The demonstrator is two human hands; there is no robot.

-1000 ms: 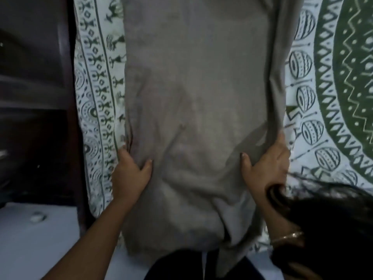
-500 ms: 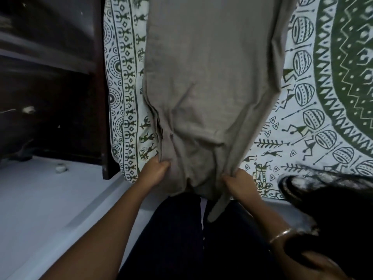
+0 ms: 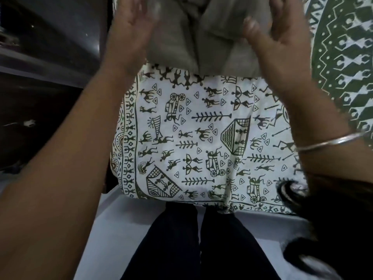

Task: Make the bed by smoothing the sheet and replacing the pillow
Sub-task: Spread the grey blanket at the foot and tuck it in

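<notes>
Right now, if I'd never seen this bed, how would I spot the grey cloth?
Look at the big white sheet printed with little dark green figures, carts and huts. At the top of the view, between the left hand and the right hand, lies the grey cloth. It is the only plain thing there, rumpled and without any pattern.

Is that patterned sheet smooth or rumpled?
Mostly smooth: the sheet lies flat, its printed figures undistorted; only the near edge ripples slightly.

Dark wooden furniture at left, pale floor below, silver bangle
</notes>
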